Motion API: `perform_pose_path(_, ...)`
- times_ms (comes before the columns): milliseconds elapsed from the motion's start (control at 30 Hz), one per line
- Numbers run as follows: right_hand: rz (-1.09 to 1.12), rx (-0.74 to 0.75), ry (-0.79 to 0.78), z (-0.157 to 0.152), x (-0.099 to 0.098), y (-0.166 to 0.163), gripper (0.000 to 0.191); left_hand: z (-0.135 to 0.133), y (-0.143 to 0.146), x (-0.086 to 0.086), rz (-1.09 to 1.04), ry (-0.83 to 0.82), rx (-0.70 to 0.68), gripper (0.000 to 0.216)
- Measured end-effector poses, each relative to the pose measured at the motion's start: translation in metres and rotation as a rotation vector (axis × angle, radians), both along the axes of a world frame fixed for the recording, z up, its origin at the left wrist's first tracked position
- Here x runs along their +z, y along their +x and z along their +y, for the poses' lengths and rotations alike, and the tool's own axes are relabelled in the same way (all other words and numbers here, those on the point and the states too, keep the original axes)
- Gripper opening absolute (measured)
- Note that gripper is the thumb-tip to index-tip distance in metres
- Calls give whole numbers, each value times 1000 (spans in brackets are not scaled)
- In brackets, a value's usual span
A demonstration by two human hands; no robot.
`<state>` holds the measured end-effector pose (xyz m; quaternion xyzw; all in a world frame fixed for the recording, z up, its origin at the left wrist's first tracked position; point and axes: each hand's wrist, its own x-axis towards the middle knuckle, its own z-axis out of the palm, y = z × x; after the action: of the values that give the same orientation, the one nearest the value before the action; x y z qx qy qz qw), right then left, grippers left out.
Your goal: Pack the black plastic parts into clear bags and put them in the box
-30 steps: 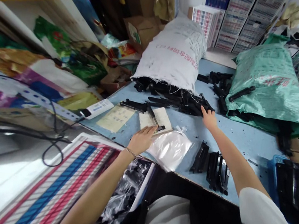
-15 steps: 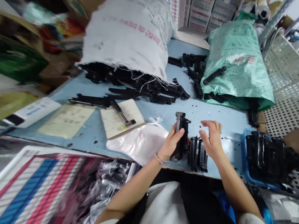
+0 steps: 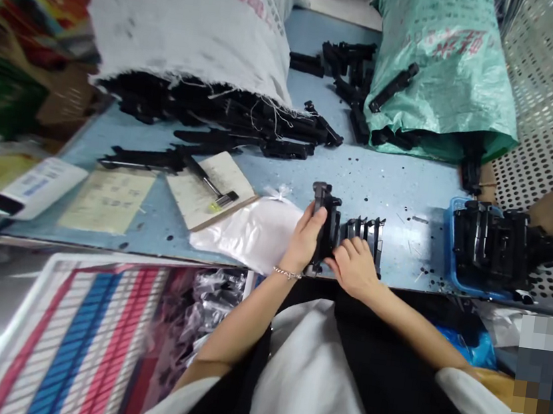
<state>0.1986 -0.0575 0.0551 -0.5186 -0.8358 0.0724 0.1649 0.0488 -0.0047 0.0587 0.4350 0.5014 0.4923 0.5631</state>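
The person stands at a blue-topped table (image 3: 400, 188), both hands at its near edge. The left hand (image 3: 305, 237) has a closed grip on a small stack of black parts (image 3: 328, 223), thumb on the near face, the stack roughly lengthwise to the body. The right hand (image 3: 356, 265) is beside it, fingers bent, between the stack's lower end and a row of black pieces (image 3: 378, 236); its fingertips are partly hidden, and I cannot tell how far its grip is closed or whether it has hold of anything. The row lies on the table just right of the held stack.

Left of the stack are clear plastic bags (image 3: 258, 231), overlapping a notepad (image 3: 239, 179) with a black-handled tool (image 3: 209, 184) across it. A yellowish paper (image 3: 108, 203) lies farther left. Beyond, a white sack (image 3: 192, 29) lies with its mouth towards the person, black components protruding onto the table. A green sack (image 3: 452, 87) stands at the far right with a black component against its face. A blue basket (image 3: 448, 245) near the right end is heaped with black parts.
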Motion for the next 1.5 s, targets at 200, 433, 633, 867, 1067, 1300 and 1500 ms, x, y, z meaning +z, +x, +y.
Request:
perform_pose_path(200, 86, -190, -115, -22, -17, 25, 29, 15, -35, -29, 382, 56, -90, 45)
perform_pose_path(433, 17, -186, -247, 18, -50, 97, 47, 17, -15, -69, 474, 26, -267, 48)
perform_pose_path(633, -76, -200, -132, 59, -16, 97, 39, 14, -3, -75, 558, 43, -167, 41)
perform_pose_path(867, 73, -219, -183, 216, -9, 10, 50, 8, 11, -96, 557, 153, 9, 56)
perform_pose_path(1067, 149, -352, -297, 300, 2, -19, 46, -3, 10, -98, 460, 75, 7, 68)
perform_pose_path(1300, 405, -281, -449, 232, 11, 21, 51, 22, -2, -58, 58, 105, 25, 57)
perform_pose_path(1500, 572, -146, -459, 84, 13, 38, 51, 55, 16, -6, -706, -79, -28, 66)
